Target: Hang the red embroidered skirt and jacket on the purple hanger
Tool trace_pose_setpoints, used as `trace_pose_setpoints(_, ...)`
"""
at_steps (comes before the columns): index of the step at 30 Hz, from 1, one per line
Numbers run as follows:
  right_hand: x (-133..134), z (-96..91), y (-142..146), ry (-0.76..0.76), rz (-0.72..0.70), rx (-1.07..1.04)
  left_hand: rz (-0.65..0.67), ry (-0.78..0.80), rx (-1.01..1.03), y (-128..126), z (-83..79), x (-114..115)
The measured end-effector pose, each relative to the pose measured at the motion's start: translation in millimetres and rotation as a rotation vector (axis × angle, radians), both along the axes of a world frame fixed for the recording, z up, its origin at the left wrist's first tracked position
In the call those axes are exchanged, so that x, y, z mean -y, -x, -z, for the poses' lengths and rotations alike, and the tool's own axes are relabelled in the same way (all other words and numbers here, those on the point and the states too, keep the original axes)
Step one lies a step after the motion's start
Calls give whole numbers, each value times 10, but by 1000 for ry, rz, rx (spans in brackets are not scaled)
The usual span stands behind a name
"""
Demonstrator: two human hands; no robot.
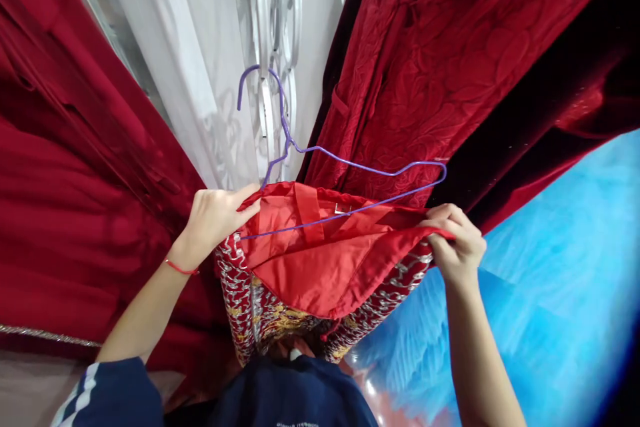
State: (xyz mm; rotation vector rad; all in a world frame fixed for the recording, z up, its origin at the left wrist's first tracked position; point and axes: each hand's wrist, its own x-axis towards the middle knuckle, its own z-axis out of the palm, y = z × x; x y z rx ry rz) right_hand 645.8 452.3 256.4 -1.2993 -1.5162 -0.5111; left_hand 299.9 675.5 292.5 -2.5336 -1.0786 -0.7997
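Between my two hands a red garment (pixel 305 273) is stretched wide at its top edge, showing a plain red lining, a small white label (pixel 343 209) and sequined outer fabric in silver and gold. My left hand (pixel 223 220) pinches the edge at the left. At the right, my right hand (pixel 456 240) grips the other end of the edge with closed fingers. A purple wire hanger (pixel 350 164) lies across the garment's opening, its left end inside the fabric and its right end above my right hand. Its hook passes by a white ring on the rack.
White ring-chain hangers (pixel 259 13) hang at the top centre against white panels. Dark red garments (pixel 65 167) hang on the left, and red patterned and velvet ones (pixel 450 60) on the right. Fluffy blue fabric (pixel 545 293) spreads at the lower right.
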Motion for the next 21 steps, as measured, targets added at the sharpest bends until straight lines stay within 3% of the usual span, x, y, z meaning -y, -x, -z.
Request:
trace_pose_setpoints(5,-20,-238,-373,-19,-35,-132,2,-61,-153,95,-63,-42)
trace_pose_setpoints(9,-74,-373,-496,64,-14,-132,71,-113,-155,148,-51,-112)
trace_pose_setpoints(13,-65,-414,-582,35,-67,-135,109,-158,-165,173,-50,-145)
trace_pose_setpoints(17,-117,-551,-589,-68,-195,-193,107,-173,-201,173,-112,-143)
trace_pose_setpoints(21,-345,-912,-381,7,-282,-39,86,-149,-254,172,-184,-109)
